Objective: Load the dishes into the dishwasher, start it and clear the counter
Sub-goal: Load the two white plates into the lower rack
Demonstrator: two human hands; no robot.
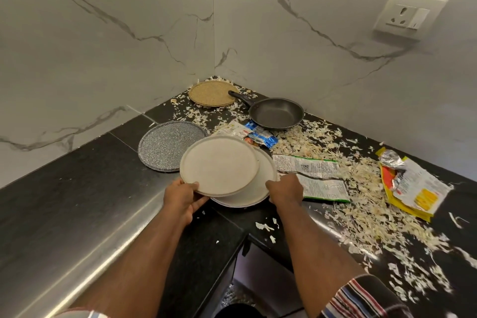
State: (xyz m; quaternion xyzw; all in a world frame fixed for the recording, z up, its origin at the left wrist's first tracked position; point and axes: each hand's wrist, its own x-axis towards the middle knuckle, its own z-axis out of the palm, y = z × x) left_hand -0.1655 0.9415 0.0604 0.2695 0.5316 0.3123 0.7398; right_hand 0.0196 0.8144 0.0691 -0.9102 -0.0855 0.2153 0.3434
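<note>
A pale beige plate [219, 164] is tilted up over a second white plate [260, 188] on the black corner counter [77, 188]. My left hand [182, 197] grips the upper plate's near rim, thumb on top. My right hand [285, 190] curls over the right rim of the lower plate. A speckled grey plate [165, 147] lies flat just to the left. Behind them sit a black frying pan [276, 113] and a woven round mat [211, 93] in the corner.
Torn food wrappers [309, 170] and a yellow packet [413, 188] lie to the right amid scattered pale peelings [361, 201]. Blue and red sachets [260, 135] sit near the pan. Marble walls close the corner; a wall socket [410, 15] is at upper right.
</note>
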